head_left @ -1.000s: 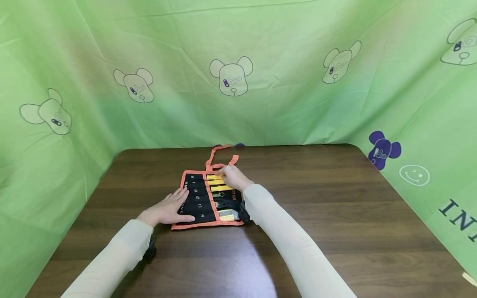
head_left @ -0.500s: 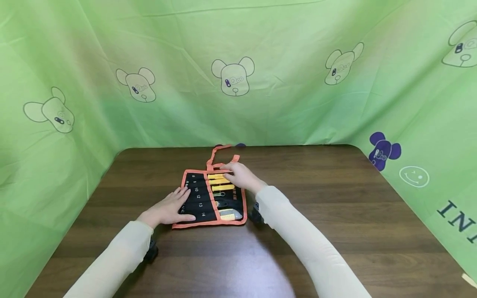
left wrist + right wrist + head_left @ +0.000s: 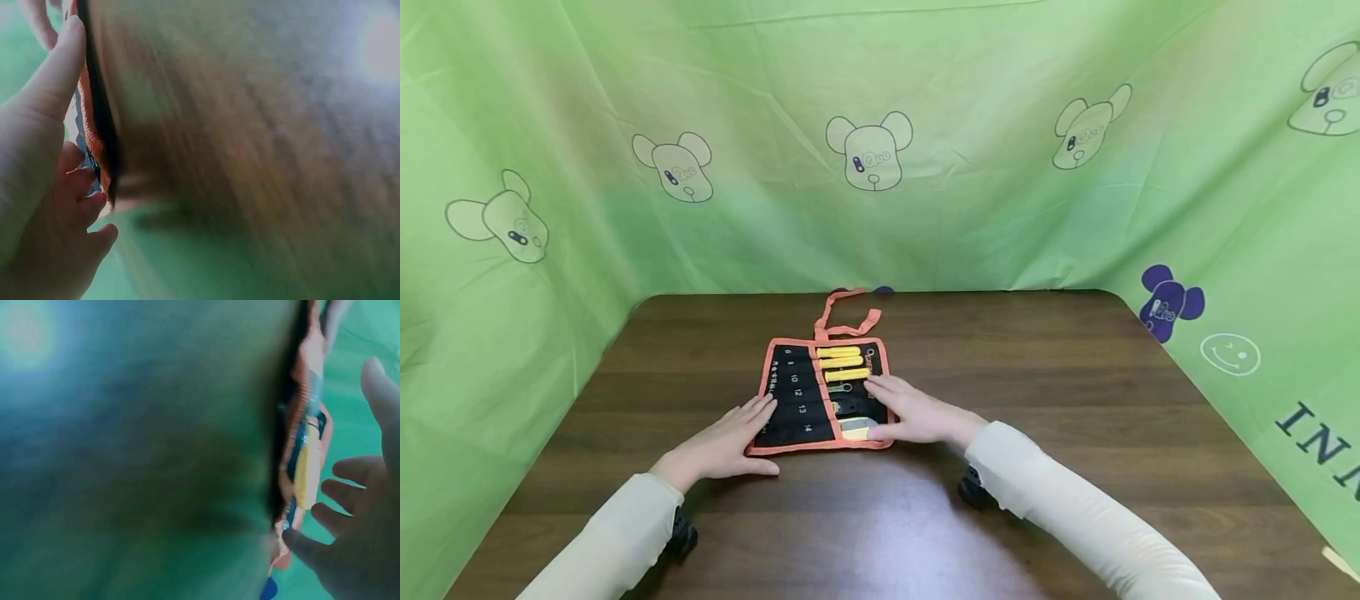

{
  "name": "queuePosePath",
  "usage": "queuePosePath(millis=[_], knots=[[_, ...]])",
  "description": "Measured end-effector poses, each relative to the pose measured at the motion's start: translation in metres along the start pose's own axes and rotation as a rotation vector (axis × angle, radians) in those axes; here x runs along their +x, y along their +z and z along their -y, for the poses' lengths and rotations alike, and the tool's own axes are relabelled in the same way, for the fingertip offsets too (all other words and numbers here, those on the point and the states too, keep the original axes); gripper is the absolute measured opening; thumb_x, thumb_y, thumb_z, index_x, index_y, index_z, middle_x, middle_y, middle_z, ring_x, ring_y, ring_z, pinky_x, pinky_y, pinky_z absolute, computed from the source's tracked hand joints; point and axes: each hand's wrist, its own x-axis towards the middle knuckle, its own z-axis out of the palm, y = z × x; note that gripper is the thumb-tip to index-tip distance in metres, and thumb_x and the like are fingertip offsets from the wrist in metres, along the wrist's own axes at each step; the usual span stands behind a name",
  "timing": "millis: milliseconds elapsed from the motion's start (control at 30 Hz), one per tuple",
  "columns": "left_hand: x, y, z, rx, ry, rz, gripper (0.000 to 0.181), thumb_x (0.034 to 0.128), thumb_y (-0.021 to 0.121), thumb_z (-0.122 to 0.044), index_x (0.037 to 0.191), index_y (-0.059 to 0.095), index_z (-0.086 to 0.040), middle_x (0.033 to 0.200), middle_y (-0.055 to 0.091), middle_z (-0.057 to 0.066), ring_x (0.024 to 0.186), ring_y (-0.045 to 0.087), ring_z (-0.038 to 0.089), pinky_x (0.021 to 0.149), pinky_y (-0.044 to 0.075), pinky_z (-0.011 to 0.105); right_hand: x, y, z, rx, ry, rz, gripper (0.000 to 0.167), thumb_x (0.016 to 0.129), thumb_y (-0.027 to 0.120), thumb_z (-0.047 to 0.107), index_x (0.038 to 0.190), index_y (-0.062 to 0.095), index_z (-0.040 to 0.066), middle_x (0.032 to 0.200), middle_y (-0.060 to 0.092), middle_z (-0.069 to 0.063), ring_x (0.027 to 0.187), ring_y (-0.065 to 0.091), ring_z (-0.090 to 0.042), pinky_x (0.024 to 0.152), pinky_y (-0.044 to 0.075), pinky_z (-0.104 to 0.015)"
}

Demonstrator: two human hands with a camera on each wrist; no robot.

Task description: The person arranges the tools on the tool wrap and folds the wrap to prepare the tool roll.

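Observation:
A black tool roll [image 3: 790, 408] with orange edging lies unrolled on the table, its pockets numbered in white. Yellow-handled tools [image 3: 842, 363] fill its upper right pockets, and a utility knife [image 3: 855, 428] with a yellow and grey body sits in the lowest one. At the roll's left edge is my left hand [image 3: 722, 442], fingertips over the fabric, thumb off its lower corner. My right hand [image 3: 917, 412] reaches over the right edge with fingers extended. In the right wrist view its fingers [image 3: 340, 495] are spread beside the roll, gripping nothing.
An orange tie strap [image 3: 853, 329] extends from the roll's top toward the far table edge. The brown wooden table [image 3: 1075, 400] is bordered by a green printed cloth [image 3: 970, 208] at the back and sides.
My right hand has left the upper yellow handles and come down to the roll's lower right edge. My left hand has slid slightly toward me and left, its thumb now off the fabric.

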Motion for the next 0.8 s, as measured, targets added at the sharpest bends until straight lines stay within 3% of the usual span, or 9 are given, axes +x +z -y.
queuePosePath(millis=[133,333,600,800], knots=[[-0.001,0.0,-0.001,0.033,-0.005,0.006,0.098,0.0788,0.061,-0.057,0.144,0.02,0.003,0.149,0.014,0.021,0.136,0.01,0.036,0.105,0.015,0.052,-0.006,0.007,0.001,-0.072,0.01,0.082,0.09,0.084,0.056,0.056,0.146,0.02,0.002,0.151,0.015,-0.014,0.137,0.009,-0.032,0.107,0.015,-0.047],[0.0,0.001,-0.002,0.073,0.013,-0.009,0.09,0.0836,0.059,-0.052,0.143,0.023,0.004,0.148,0.017,0.022,0.135,0.014,0.036,0.105,0.017,0.053,-0.007,0.012,0.003,-0.168,0.035,0.125,0.092,0.082,0.059,0.056,0.146,0.021,0.002,0.151,0.016,-0.013,0.137,0.01,-0.031,0.107,0.014,-0.048],[0.0,0.003,-0.002,0.132,0.039,-0.04,0.079,0.0886,0.056,-0.044,0.141,0.027,0.006,0.146,0.021,0.025,0.134,0.018,0.037,0.104,0.021,0.051,-0.004,0.013,0.007,-0.236,0.032,0.117,0.075,0.088,0.058,0.041,0.143,0.028,0.0,0.149,0.02,-0.015,0.136,0.015,-0.033,0.104,0.019,-0.052],[0.002,0.003,-0.002,0.158,0.05,-0.051,0.062,0.0913,0.055,-0.022,0.14,0.03,0.007,0.145,0.024,0.025,0.133,0.022,0.037,0.103,0.024,0.048,-0.006,0.014,0.009,-0.274,0.005,0.095,0.062,0.091,0.055,0.029,0.141,0.033,-0.002,0.147,0.024,-0.018,0.134,0.02,-0.035,0.102,0.023,-0.054]])
